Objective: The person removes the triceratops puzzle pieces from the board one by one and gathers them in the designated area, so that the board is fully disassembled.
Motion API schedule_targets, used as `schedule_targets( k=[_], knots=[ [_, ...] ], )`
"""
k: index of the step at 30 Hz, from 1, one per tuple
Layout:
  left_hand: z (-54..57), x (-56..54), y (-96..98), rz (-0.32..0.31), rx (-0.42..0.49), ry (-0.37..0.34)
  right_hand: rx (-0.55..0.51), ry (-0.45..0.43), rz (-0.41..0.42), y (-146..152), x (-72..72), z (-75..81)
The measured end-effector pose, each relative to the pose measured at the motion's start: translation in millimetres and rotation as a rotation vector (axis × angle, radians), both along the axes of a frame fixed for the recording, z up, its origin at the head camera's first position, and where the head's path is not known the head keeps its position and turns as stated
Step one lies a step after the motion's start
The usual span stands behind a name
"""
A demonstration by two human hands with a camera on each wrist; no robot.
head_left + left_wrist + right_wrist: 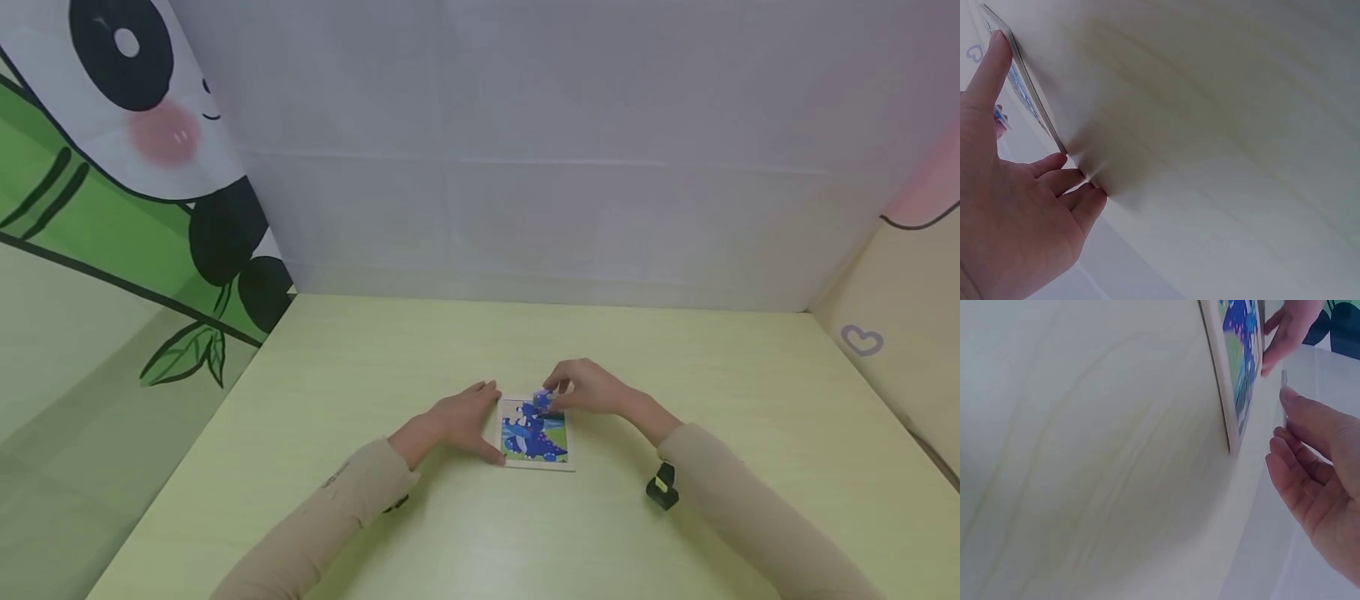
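Note:
A small square jigsaw puzzle board (536, 467) with a pale rim lies flat on the table, showing a blue dinosaur picture. My left hand (467, 419) spans its left side, thumb at the near corner and fingers by the far corner. In the left wrist view, the thumb (997, 53) lies along the rim and the fingertips reach the tabletop. My right hand (595, 388) pinches a blue puzzle piece (542, 401) over the board's far right part. Seen edge-on in the right wrist view, the thin piece (1284, 381) is raised above the board.
The pale wooden table (360, 350) extends around the board. A light cloth wall (555, 225) rises behind it, with a printed panda panel (150, 150) at left and a beige panel (900, 367) at right. A black wrist device (663, 487) hangs under the right sleeve.

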State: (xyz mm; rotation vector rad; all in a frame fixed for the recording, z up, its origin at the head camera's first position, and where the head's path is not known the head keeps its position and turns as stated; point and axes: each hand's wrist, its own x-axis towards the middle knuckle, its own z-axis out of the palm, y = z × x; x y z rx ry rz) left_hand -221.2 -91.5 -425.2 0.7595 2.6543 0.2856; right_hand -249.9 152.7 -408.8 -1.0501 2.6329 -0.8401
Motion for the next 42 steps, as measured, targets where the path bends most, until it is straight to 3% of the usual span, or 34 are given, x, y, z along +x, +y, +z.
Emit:
schedule_targets(
  k=[9, 19, 29, 42],
  knots=[
    [-0.1, 1.2, -0.4, -0.002, 0.013, 0.007, 0.018, 0.038, -0.098, 36, 2.6, 4.3],
    [0.4, 1.5, -1.0, 0.002, 0.012, 0.016, 0.009, 0.059, -0.173, 62, 0.3, -10.9],
    [1.5, 1.7, 0.2, 0.007, 0.02, 0.001, -0.011, -0.042, -0.257, 74, 0.7, -24.1],
    [1.1, 2.5, 0.0, 0.013, 0.018, 0.001, -0.054, -0.112, -0.268, 85, -5.8, -34.2]
  ],
)
